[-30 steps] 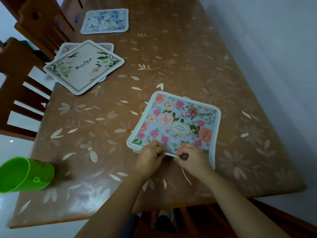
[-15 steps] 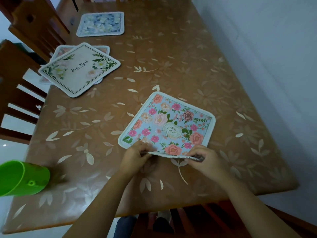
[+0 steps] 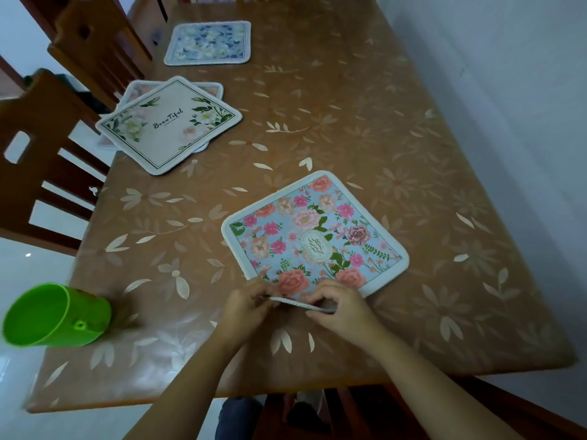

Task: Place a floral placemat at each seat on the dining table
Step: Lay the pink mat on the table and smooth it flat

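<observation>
L hand (image 3: 246, 308) & R hand (image 3: 341, 308) both pinch the near corner of the blue/pink floral placemat (image 3: 314, 236), fingers curled over its top side; thumbs hidden, can't tell how they sit. Pinched corner is raised a bit off the table (image 3: 381, 122), white edge showing betw. the two hands. Rest of the mat lies flat, turned diamond-wise, on the near-right part of the tabletop. Hands sit close together, not touching. Both forearms bare, coming in from the bottom of the view & angling toward each other, wrists low over the table's near edge.

Cream "Beautiful" placemat (image 3: 168, 125) lies skewed at the L edge, mid-table, on top of a pinkish mat (image 3: 208, 87) that's mostly covered, next to a wooden chair (image 3: 41, 160). Blue/white placemat (image 3: 208, 42) lies flat at the far L, by a 2nd chair (image 3: 95, 42). Green cup (image 3: 57, 315) at the near-L corner, well apart from both hands
</observation>
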Demonstrator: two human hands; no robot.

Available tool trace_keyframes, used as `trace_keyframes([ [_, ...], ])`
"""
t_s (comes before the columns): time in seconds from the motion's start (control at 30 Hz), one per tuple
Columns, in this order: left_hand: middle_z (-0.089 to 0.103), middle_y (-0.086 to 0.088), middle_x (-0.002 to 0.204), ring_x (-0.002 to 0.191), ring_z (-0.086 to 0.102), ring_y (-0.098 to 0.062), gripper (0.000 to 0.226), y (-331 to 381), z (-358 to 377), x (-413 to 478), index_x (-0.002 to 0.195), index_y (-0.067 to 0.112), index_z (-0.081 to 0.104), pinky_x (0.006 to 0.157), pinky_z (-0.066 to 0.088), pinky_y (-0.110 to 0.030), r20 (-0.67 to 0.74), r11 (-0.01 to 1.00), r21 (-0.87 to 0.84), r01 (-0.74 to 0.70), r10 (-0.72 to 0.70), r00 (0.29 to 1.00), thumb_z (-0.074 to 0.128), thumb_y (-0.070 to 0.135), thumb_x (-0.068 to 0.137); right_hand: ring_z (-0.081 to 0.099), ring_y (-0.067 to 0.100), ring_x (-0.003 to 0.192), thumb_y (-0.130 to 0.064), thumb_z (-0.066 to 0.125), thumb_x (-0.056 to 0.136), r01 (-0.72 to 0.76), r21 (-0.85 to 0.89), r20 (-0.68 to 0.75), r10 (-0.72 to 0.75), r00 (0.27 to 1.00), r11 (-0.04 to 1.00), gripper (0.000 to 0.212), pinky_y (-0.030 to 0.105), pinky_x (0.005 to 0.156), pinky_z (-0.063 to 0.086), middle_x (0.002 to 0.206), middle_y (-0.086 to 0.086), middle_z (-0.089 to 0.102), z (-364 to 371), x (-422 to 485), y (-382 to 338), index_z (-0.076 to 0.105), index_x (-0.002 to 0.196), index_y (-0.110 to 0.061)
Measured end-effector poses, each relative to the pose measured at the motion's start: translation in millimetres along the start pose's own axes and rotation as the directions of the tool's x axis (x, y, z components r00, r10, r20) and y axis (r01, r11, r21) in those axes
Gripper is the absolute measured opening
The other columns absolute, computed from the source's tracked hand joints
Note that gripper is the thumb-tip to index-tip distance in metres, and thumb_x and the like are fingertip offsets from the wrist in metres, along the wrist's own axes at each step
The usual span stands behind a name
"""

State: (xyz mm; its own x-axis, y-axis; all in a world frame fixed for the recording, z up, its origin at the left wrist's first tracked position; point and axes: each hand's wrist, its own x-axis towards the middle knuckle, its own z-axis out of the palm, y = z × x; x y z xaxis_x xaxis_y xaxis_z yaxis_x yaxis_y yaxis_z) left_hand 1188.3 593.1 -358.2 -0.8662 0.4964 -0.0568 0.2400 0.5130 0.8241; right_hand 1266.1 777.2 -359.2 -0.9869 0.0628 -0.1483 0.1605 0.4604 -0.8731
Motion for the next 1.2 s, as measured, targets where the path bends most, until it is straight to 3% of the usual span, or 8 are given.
trace_keyframes([
  [0.1, 0.066, -0.012, 0.085, 0.087, 0.062, -0.025, 0.012, -10, -8, -2, 0.076, 0.001, 0.068, 0.081, 0.052, -0.041, -0.039, 0.996, -0.014, 0.086, -0.087, 0.995, 0.065, -0.011, 0.073, 0.051, 0.000, 0.084, -0.010, 0.074, 0.072, 0.003, -0.062, -0.025, -0.004, 1.000, 0.998, 0.009, 0.008, 0.078, 0.040, 0.081, -0.007, 0.058, -9, -2, 9, 0.068, 0.078, -0.014],
  [0.27, 0.066, -0.007, 0.091, 0.089, 0.059, -0.016, 0.011, -11, -11, -10, 0.082, 0.004, 0.069, 0.080, 0.046, -0.016, 0.011, 0.997, 0.078, 0.000, -0.001, 1.000, 0.067, -0.005, 0.075, 0.055, 0.016, 0.083, -0.010, 0.075, 0.071, 0.034, -0.104, -0.107, -0.045, 0.993, 0.994, 0.007, 0.028, 0.077, 0.047, 0.077, 0.004, 0.061, -9, 1, 13, 0.068, 0.072, -0.010],
  [0.47, 0.062, -0.008, 0.097, 0.090, 0.057, -0.018, 0.011, -4, 0, -24, 0.088, 0.007, 0.067, 0.076, 0.048, -0.025, 0.156, 0.975, 0.190, -0.111, 0.081, 0.984, 0.069, 0.008, 0.077, 0.049, 0.006, 0.075, -0.017, 0.075, 0.072, 0.118, -0.243, -0.070, -0.139, 0.988, 0.963, 0.008, 0.022, 0.072, 0.041, 0.075, -0.006, 0.055, 14, 8, 10, 0.069, 0.075, -0.011],
  [0.63, 0.063, -0.011, 0.091, 0.083, 0.056, -0.018, 0.005, -10, 5, -27, 0.083, 0.003, 0.068, 0.068, 0.036, -0.004, 0.124, 0.974, 0.207, -0.095, 0.070, 0.990, 0.066, 0.004, 0.079, 0.051, 0.016, 0.084, -0.015, 0.072, 0.075, 0.192, -0.339, 0.019, -0.198, 0.980, 0.921, 0.009, 0.030, 0.078, 0.043, 0.081, 0.004, 0.058, 12, 2, 13, 0.066, 0.077, -0.008],
  [0.73, 0.062, -0.009, 0.089, 0.078, 0.051, -0.011, 0.003, -16, 6, -29, 0.081, 0.003, 0.067, 0.065, 0.035, 0.000, 0.095, 0.978, 0.198, -0.066, 0.048, 0.994, 0.065, 0.003, 0.080, 0.056, 0.023, 0.092, -0.009, 0.073, 0.073, 0.144, -0.365, -0.014, -0.160, 0.987, 0.920, 0.010, 0.037, 0.084, 0.048, 0.087, 0.007, 0.062, -5, -5, 24, 0.067, 0.080, -0.006],
  [0.9, 0.064, -0.006, 0.089, 0.083, 0.053, -0.011, 0.008, -28, -2, -32, 0.081, 0.004, 0.067, 0.067, 0.035, 0.004, -0.038, 0.985, 0.164, 0.054, -0.049, 0.998, 0.066, -0.003, 0.077, 0.059, 0.025, 0.086, -0.002, 0.074, 0.068, 0.074, -0.497, -0.079, -0.130, 0.988, 0.865, 0.016, 0.038, 0.079, 0.051, 0.084, 0.008, 0.061, -37, -17, 39, 0.068, 0.083, -0.006],
  [1.07, 0.064, -0.009, 0.093, 0.088, 0.053, -0.014, 0.006, -38, -1, -33, 0.083, 0.005, 0.065, 0.072, 0.036, -0.002, -0.033, 0.973, 0.225, 0.051, -0.045, 0.998, 0.063, -0.001, 0.080, 0.061, 0.032, 0.092, 0.004, 0.076, 0.064, 0.023, -0.494, -0.155, -0.115, 0.981, 0.869, 0.018, 0.032, 0.081, 0.048, 0.082, 0.011, 0.064, -48, -16, 46, 0.069, 0.078, -0.003],
  [1.2, 0.065, -0.017, 0.088, 0.084, 0.060, -0.031, 0.010, -35, 5, -37, 0.081, 0.000, 0.067, 0.075, 0.051, -0.033, 0.076, 0.931, 0.351, -0.101, 0.079, 0.994, 0.057, 0.002, 0.080, 0.061, 0.032, 0.087, 0.004, 0.076, 0.065, 0.023, -0.496, -0.139, -0.106, 0.985, 0.868, 0.016, 0.029, 0.074, 0.046, 0.080, 0.012, 0.064, -49, -14, 46, 0.070, 0.078, -0.001],
])
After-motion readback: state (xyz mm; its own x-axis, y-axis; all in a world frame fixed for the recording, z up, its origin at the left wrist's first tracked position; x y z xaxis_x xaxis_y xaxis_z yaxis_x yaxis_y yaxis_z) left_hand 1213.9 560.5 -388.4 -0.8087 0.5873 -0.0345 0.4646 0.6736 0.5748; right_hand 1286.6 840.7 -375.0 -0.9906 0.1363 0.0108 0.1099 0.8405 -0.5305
